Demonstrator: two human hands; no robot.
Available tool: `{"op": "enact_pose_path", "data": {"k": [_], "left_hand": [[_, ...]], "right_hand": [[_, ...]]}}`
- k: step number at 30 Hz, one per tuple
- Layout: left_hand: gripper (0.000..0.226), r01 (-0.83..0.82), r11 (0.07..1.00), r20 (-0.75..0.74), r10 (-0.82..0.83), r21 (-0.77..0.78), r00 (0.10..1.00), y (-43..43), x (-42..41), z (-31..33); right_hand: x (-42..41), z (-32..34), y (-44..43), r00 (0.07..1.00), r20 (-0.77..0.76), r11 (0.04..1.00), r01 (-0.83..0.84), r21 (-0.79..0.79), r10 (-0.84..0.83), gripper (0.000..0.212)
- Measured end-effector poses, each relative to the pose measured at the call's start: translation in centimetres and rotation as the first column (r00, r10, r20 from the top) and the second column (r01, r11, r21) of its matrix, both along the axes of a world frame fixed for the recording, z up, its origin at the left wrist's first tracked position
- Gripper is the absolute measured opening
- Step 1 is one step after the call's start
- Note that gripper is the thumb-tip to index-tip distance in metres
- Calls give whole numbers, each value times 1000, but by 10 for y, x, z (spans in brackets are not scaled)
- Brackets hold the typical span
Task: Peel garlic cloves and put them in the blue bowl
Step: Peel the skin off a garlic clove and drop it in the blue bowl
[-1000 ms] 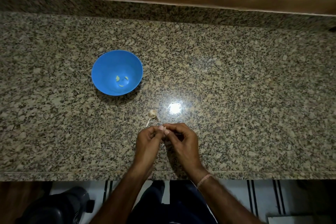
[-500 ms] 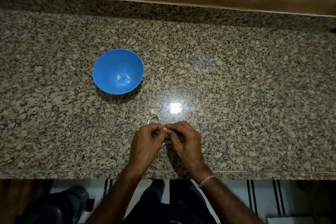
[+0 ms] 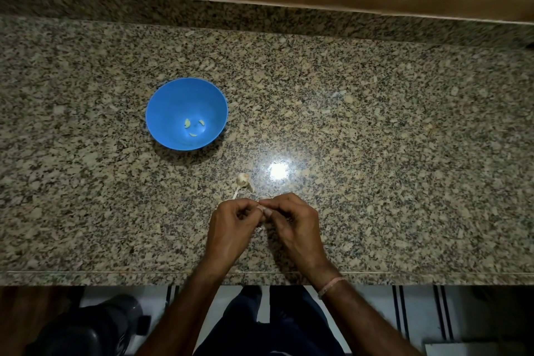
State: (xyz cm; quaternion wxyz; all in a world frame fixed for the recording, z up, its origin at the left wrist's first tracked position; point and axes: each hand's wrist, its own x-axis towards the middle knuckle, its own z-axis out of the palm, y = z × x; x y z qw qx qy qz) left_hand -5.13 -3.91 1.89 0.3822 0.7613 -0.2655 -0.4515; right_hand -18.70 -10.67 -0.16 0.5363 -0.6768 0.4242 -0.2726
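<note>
Granite counter [image 3: 375,124], speckled and polished, seen from above. The left hand [image 3: 231,228] and the right hand [image 3: 294,225] meet over its near edge. Their fingers are curled and the fingertips are drawn together on a small pale garlic clove [image 3: 261,208], most of which they hide. Both hands pinch it; neither is spread. Just beyond the fingertips, apart from them, lies a garlic remnant [image 3: 242,180] with a loose strip of skin. Farther off, ahead of the left hand and to its left, the blue bowl [image 3: 173,95] stands upright with three peeled cloves [image 3: 194,127] at its bottom. A thin band [image 3: 331,286] circles the right wrist.

The step in hand appears to be the peeling of a fourth clove; how much skin is left on it cannot be told. The next move probably calls for one hand to steady the clove while the other strips the last skin. The bare clove must then be carried forward and leftward to the bowl, with the skin dropped on the counter and not into the bowl. The clove is small and likely slippery once bare, so a firm pinch seems advisable.
</note>
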Motion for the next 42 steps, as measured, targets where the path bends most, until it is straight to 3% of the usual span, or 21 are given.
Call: {"op": "enact_pose_path", "data": {"k": [5,10,12,17,21,24,27,31,38,42], "left_hand": [[26,-36,999,-12,36,-24,999,0,-2,-2],[20,-83,997,24,83,0,996,0,-5,-6],[12,-79,996,99,76,28,992,-1,-6,-9],[21,-44,992,374,-4,119,927,-3,-11,-8],[8,-14,998,409,-14,68,912,-5,-11,-13],[18,-16,999,421,-1,39,907,-3,-12,-13],[11,-24,998,458,-3,54,889,0,-12,-10],[17,32,994,418,13,-101,909,9,-7,-10],[7,56,987,559,37,-149,829,24,4,-13],[12,-112,987,625,158,-112,765,41,35,-30]], "right_hand": [[1,2,-1,999,32,997,22,70,-25,17],[3,1,0,990,99,955,68,290,-101,15],[5,2,1,982,125,910,80,408,-142,15],[5,5,-1,949,136,804,158,574,-283,14],[0,3,-7,960,91,840,184,511,-266,8],[0,3,-9,960,99,829,173,532,-264,7],[2,8,-8,967,124,830,121,544,-222,11],[5,11,-6,985,114,850,53,524,-132,15],[14,8,-2,996,89,875,-36,482,-8,19],[16,5,-3,999,21,918,15,395,-26,8]]}}
